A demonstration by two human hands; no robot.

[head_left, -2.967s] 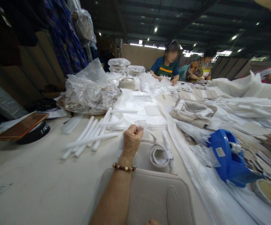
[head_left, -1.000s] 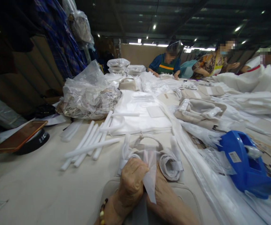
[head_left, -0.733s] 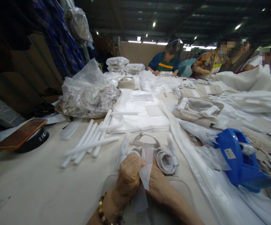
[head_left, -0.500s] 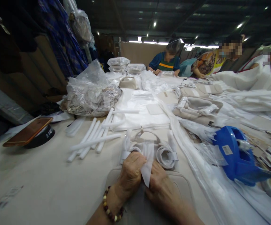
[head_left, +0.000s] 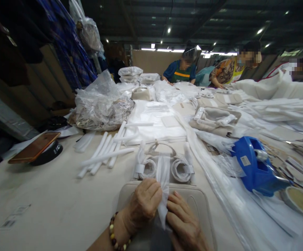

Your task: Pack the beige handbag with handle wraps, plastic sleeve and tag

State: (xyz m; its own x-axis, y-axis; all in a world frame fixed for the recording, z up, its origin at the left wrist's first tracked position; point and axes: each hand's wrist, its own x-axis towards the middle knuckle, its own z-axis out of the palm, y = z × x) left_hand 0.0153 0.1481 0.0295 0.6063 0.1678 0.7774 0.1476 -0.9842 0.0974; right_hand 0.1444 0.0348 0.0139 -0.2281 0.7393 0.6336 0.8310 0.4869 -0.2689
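Note:
My left hand (head_left: pixel 144 204), with a bead bracelet on its wrist, pinches a strip of thin white wrapping paper (head_left: pixel 163 176) that stands upright between my hands. My right hand (head_left: pixel 184 223) grips the lower end of the same strip. Both hands rest on a beige bag (head_left: pixel 196 202) lying flat at the table's near edge. Just beyond my fingers lie the bag's two coiled, paper-wrapped straps (head_left: pixel 179 169).
White foam tubes (head_left: pixel 105 151) lie left of centre, a blue tape dispenser (head_left: pixel 255 169) to the right, a phone on a black cap (head_left: pixel 35 151) far left. A plastic bag (head_left: pixel 101 106), folded white sheets (head_left: pixel 156 122) and beige bags (head_left: pixel 214 118) sit further back. Three people work at the far end.
Three seconds ago only my left hand was up, holding a small piece by the white sheets. It came back to the beige bag, my right hand joined, and both now hold the strip lower.

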